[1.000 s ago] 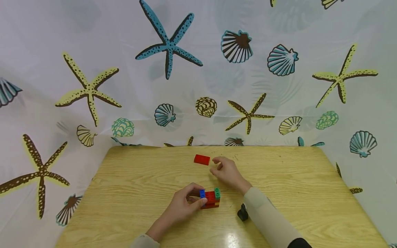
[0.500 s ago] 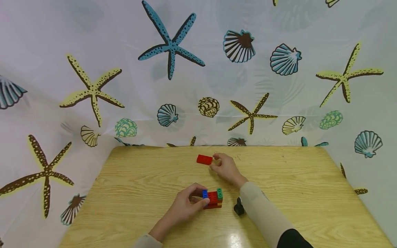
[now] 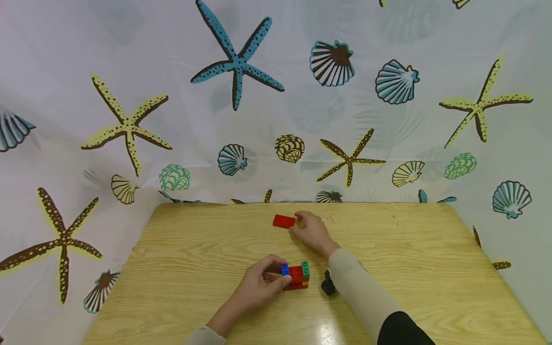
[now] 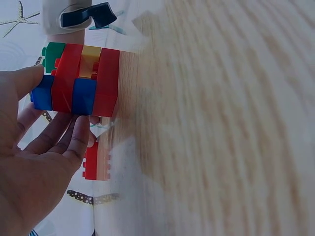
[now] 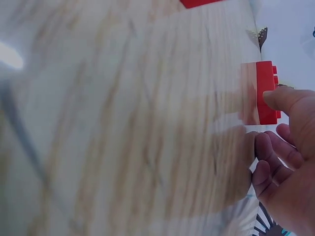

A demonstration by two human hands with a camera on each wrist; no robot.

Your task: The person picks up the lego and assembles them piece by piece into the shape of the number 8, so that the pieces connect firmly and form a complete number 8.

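Note:
My left hand [image 3: 256, 283] pinches a small stack of toy building bricks between thumb and fingers, at its blue left end. The stack has red bricks [image 3: 295, 274], a blue brick [image 3: 285, 269] and a green brick [image 3: 305, 269] on top. In the left wrist view, a second blue brick [image 4: 84, 96] and a yellow brick [image 4: 90, 61] sit between red layers. Farther back, a loose red brick [image 3: 284, 221] lies on the table. My right hand [image 3: 313, 233] has thumb and index finger around its right end; the right wrist view shows the thumb [image 5: 280, 98] against its side.
The wooden table [image 3: 207, 249] runs back to a white curtain [image 3: 276, 110] printed with starfish and shells. A small black wrist device [image 3: 328, 283] shows beside the right sleeve [image 3: 362, 287], right of the stack.
My right hand has moved slightly left and away from me, from beside the loose red brick to around its right end. The left hand holds the stack in place.

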